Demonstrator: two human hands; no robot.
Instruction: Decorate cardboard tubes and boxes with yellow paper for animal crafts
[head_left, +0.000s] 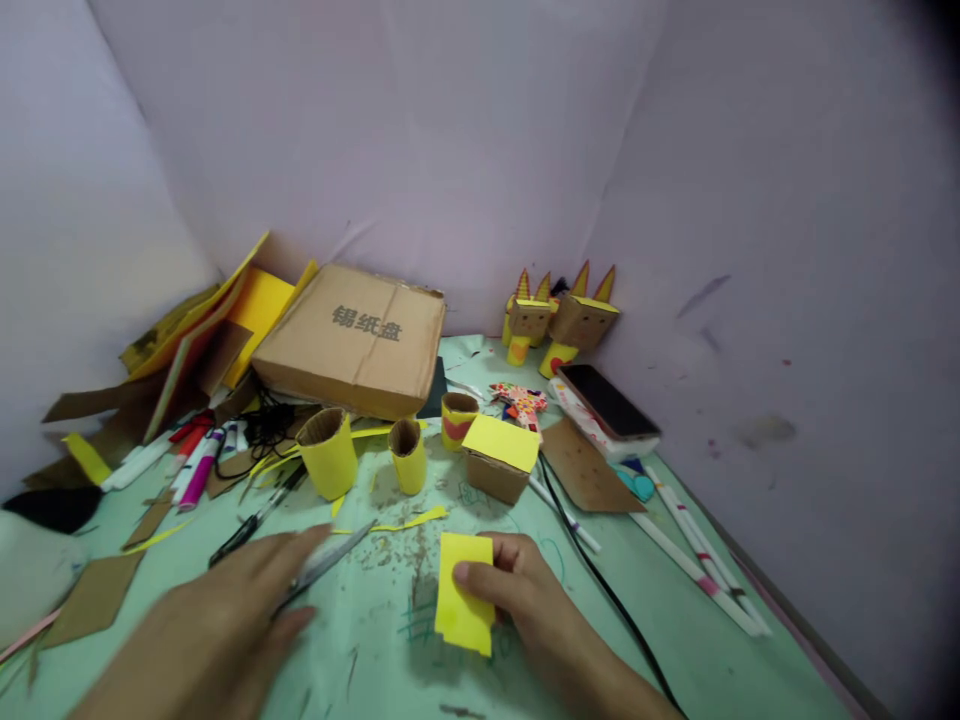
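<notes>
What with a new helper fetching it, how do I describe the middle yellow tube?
Find the big box by the back wall. In front stands the middle tube, open-topped and plain yellow. It is slimmer than the left tube and, unlike the right tube, shows no red mark.

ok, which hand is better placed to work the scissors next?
Left, I'd say: the left hand is right at the scissors, though blur obscures its grip. The right hand is occupied, holding the yellow card.
</notes>
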